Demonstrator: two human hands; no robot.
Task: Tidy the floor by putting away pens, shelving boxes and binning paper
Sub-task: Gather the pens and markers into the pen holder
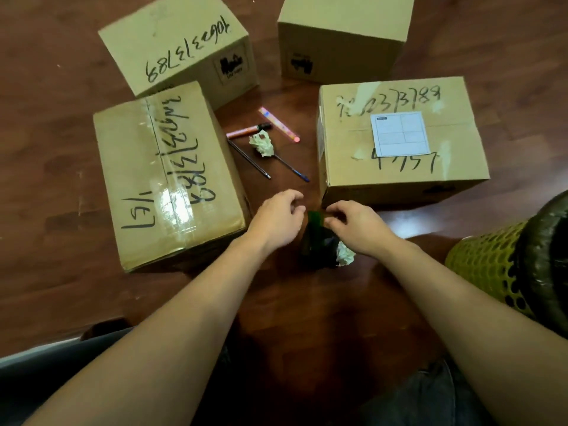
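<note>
Dark green holder (315, 238), prob. the pen pot, stands on the floor (61, 149) right between both hands; glossy, translucent-looking, shape half hidden so can't tell round or square. Left hand (278, 221) at its left rim, right hand (358, 227) at its right rim. Fingers of both curled in toward the top edge; whether they actually pinch the rim or just touch it, can't tell, contact is hidden by the knuckles.

Key relation: pens lie straight ahead of the fingers, beyond the holder, near but apart from it. Two thin pens: grey one (249, 159), blue-tipped one (292, 170), long axes both slanting from far-left to near-right, tips toward the person. Blue tip is closest to the hands, about equally near to both. Fat orange marker (247, 130) w/ black cap lies crosswise further out; pink ruler-like strip (279, 124) slants beside it.

Crumpled paper ball (262, 144), pale, creased, soft, sits over the blue pen's upper end. Second ball (345, 255) just under the right wrist, touching the holder's base.

Outward: four cardboard boxes ring the spot: left box (166, 176) taped, shiny; right box (399, 142) w/ white label; two far ones (178, 44), (341, 35). Matte card, marker scrawl. Yellow mesh bin (488, 265), black liner, at right, nearer the right arm. Floor dark wood, glossy.
</note>
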